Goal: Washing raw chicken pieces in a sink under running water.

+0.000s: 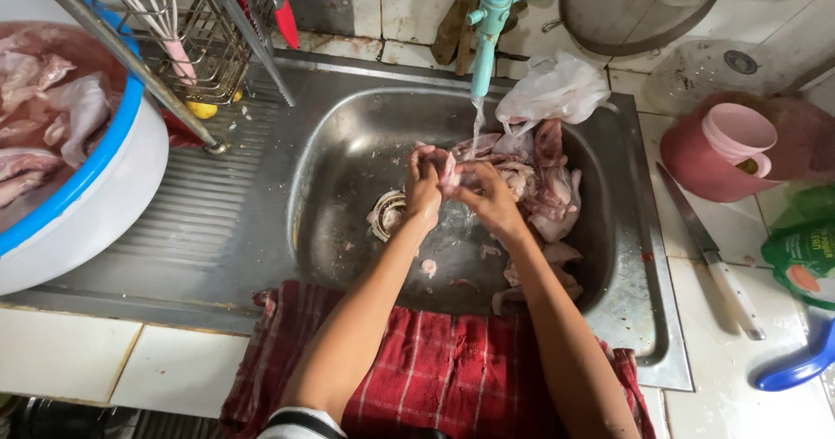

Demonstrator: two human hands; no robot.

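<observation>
My left hand [424,187] and my right hand [489,197] meet over the steel sink [339,156] and both grip one pale piece of raw chicken [449,168]. A thin stream of water falls from the teal tap [487,30] just behind them. A heap of raw chicken pieces [544,187] lies in the right half of the basin, with a white plastic bag [550,91] on its far rim. Small scraps sit around the drain [389,213].
A white bowl with a blue rim [104,187] holds more raw meat at left, beside a wire dish rack [187,30]. A red checked cloth [435,361] hangs over the front edge. On the right counter lie a knife [713,256], a red jug [722,152] and a green bottle [804,261].
</observation>
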